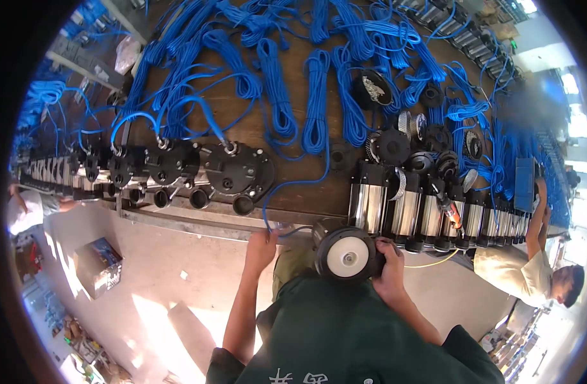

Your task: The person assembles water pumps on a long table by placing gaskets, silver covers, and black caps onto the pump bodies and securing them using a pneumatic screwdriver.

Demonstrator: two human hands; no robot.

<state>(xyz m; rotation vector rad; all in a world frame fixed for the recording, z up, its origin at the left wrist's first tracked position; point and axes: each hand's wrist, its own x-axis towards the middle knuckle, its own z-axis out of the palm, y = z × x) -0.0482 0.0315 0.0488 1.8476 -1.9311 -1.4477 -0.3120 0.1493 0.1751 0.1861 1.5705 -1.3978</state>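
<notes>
My right hand (389, 262) grips the side of a round black pump body (320, 251), held at the front edge of the bench. A white disc (348, 257) with a small metal centre faces up in it. Left of the pump, my left hand (261, 248) is closed on a blue cable (287, 183), which loops down from a coiled bundle (316, 102) and runs on to the pump's left side. My left fingers are partly hidden.
Along the bench edge stand steel motor cylinders (368, 201) at right and black pumps (233, 169) at left. An orange power screwdriver (448, 211) rests on the cylinders. Behind are black covers (393, 147) and a bowl of small parts (372, 89). A co-worker (521, 269) works at far right.
</notes>
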